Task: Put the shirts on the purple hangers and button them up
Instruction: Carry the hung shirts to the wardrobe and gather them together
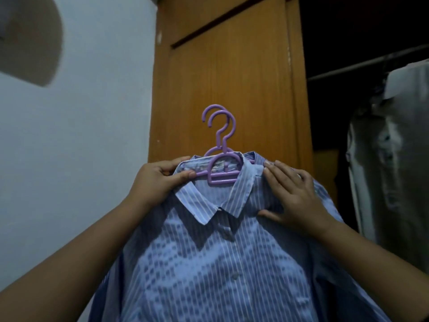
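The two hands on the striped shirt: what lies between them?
In the head view, between the left hand and right hand lie the blue striped shirt's collar and the purple plastic hanger.

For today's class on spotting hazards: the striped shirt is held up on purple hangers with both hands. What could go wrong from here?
1. Two purple hangers sit stacked; the shirts could tangle or one could slip out.
2. The left hand pinches the collar of the striped shirt, while the right hand only rests flat, so that shoulder might slide off.

A home bedroom or dressing corner is showing here: a wooden wardrobe door (232, 77) is standing beside a pale painted wall (99, 112), and a pale garment (392, 145) is hanging from the closet rail (362, 63) in the dark wardrobe interior.
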